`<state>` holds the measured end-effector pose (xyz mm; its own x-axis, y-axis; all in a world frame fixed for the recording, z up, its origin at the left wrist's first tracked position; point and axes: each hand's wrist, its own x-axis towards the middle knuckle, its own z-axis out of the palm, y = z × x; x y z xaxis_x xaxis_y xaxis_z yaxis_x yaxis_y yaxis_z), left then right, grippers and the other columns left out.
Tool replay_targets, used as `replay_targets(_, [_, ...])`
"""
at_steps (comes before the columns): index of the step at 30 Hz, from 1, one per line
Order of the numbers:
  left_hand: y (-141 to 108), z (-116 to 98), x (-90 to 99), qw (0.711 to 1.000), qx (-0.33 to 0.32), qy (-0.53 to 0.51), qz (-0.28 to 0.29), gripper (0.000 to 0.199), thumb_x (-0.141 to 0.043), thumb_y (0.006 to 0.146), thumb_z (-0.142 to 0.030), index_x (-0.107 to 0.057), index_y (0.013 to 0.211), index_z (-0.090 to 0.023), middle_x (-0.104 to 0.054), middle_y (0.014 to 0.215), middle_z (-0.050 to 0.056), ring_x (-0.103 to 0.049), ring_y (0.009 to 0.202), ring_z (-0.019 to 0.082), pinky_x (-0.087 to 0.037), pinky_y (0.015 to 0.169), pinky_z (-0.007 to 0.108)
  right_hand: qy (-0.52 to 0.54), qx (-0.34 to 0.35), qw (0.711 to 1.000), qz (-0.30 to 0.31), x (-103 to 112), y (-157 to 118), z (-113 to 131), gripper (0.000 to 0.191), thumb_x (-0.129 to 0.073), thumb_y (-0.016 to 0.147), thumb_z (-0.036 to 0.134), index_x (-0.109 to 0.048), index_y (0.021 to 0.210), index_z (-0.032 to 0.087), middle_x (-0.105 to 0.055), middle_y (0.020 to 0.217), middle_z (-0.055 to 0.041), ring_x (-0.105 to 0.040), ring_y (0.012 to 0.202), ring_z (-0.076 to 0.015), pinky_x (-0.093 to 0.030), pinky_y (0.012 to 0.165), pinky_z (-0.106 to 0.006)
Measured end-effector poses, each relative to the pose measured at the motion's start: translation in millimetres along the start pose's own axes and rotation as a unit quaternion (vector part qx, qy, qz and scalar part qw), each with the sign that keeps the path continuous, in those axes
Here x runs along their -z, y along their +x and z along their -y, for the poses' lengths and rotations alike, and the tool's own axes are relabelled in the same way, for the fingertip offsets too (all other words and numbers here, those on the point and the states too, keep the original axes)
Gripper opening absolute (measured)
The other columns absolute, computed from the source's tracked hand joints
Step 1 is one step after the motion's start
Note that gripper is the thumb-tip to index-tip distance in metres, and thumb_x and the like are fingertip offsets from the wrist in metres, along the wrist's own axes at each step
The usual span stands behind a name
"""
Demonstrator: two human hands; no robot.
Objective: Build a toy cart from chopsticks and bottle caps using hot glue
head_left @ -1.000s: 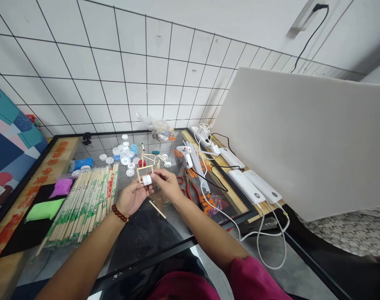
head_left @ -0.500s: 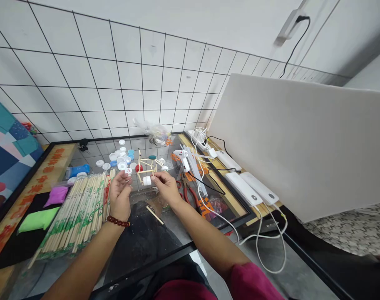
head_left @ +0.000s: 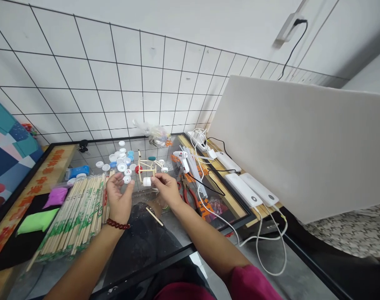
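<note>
My right hand (head_left: 167, 188) pinches the white bottle-cap wheel (head_left: 147, 181) at the near corner of a small frame of wooden sticks (head_left: 146, 170). A red cap (head_left: 138, 169) sits at that frame's left side, and a dark green cap (head_left: 152, 158) shows behind it. To the left, my left hand (head_left: 119, 198) is open, thumb and fingers apart, palm turned inward. A loose white cap (head_left: 127, 179) lies just beyond its thumb and fingertips, with a gap. On the dark tabletop below lies a short stick (head_left: 154, 216).
Several white and blue caps (head_left: 121, 167) lie behind my left hand. Bundled wrapped chopsticks (head_left: 80, 212), purple clay (head_left: 55, 197) and green clay (head_left: 36, 221) are at left. A glue gun (head_left: 182, 160), red-handled pliers (head_left: 190, 193) and trailing white cables (head_left: 219, 216) are at right.
My left hand has drawn back slightly and opened wider, uncovering a white cap near its fingertips. The right hand and the stick frame have barely moved.
</note>
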<state>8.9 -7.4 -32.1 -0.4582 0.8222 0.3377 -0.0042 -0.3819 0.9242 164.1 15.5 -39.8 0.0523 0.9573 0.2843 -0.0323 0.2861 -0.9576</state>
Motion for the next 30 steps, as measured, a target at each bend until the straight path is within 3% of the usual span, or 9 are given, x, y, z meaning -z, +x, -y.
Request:
replay_targets(5, [-11, 4, -9.5, 0.991, 0.087, -0.080, 0.059, 0.041, -0.087, 0.061, -0.025, -0.054, 0.086, -0.021, -0.059, 0.112, 0.004, -0.063, 0.099, 0.019, -0.047, 0.096, 0.036, 0.043, 0.003, 0.999, -0.024, 1, 2, -6, 0.019, -0.072, 0.079, 0.038, -0.072, 0.084, 0.019, -0.065, 0.076, -0.0012, -0.059, 0.067, -0.0153, -0.050, 0.068, -0.030])
replay_targets(9, [-19, -1, -15.9, 0.965, 0.210, -0.143, 0.064, 0.050, -0.092, 0.052, -0.026, -0.055, 0.084, -0.019, -0.064, 0.107, 0.004, -0.067, 0.090, 0.016, -0.051, 0.088, 0.034, 0.023, 0.027, 0.999, -0.022, -1, -2, -5, 0.020, -0.075, 0.077, 0.039, -0.074, 0.085, 0.020, -0.066, 0.082, -0.0018, -0.061, 0.073, -0.0157, -0.051, 0.072, -0.030])
replay_targets(12, [-22, -1, -18.3, 0.951, 0.251, -0.171, 0.050, 0.055, -0.095, 0.046, -0.023, -0.056, 0.084, -0.017, -0.067, 0.098, 0.001, -0.068, 0.083, 0.014, -0.052, 0.085, 0.031, 0.046, 0.005, 0.999, -0.022, -4, -4, 0, 0.021, -0.076, 0.075, 0.039, -0.073, 0.082, 0.020, -0.066, 0.077, -0.0007, -0.060, 0.071, -0.0152, -0.051, 0.070, -0.029])
replay_targets(16, [-22, -1, -19.3, 0.947, 0.256, -0.188, 0.055, 0.056, -0.095, 0.043, -0.022, -0.055, 0.082, -0.017, -0.070, 0.089, 0.001, -0.069, 0.078, 0.013, -0.053, 0.081, 0.030, 0.116, -0.071, 0.991, -0.006, -6, -4, 8, 0.024, -0.077, 0.071, 0.040, -0.070, 0.079, 0.019, -0.064, 0.064, 0.0022, -0.058, 0.059, -0.0137, -0.050, 0.064, -0.029])
replay_targets(21, [-22, 0, -19.3, 0.952, 0.237, -0.185, 0.063, 0.053, -0.094, 0.044, -0.022, -0.055, 0.079, -0.017, -0.072, 0.081, 0.001, -0.069, 0.075, 0.014, -0.053, 0.077, 0.029, 0.154, -0.112, 0.982, -0.014, -6, -2, 12, 0.027, -0.081, 0.065, 0.040, -0.070, 0.077, 0.018, -0.065, 0.062, 0.0029, -0.058, 0.057, -0.0126, -0.049, 0.062, -0.028])
replay_targets(30, [-21, -1, -18.8, 0.947, 0.238, -0.204, 0.071, 0.051, -0.094, 0.046, -0.020, -0.056, 0.080, -0.017, -0.074, 0.081, 0.001, -0.071, 0.077, 0.015, -0.055, 0.078, 0.030, 0.154, -0.087, 0.984, -0.012, -8, -6, 15, 0.023, -0.081, 0.066, 0.036, -0.070, 0.077, 0.019, -0.066, 0.063, 0.0035, -0.059, 0.058, -0.0123, -0.050, 0.064, -0.027])
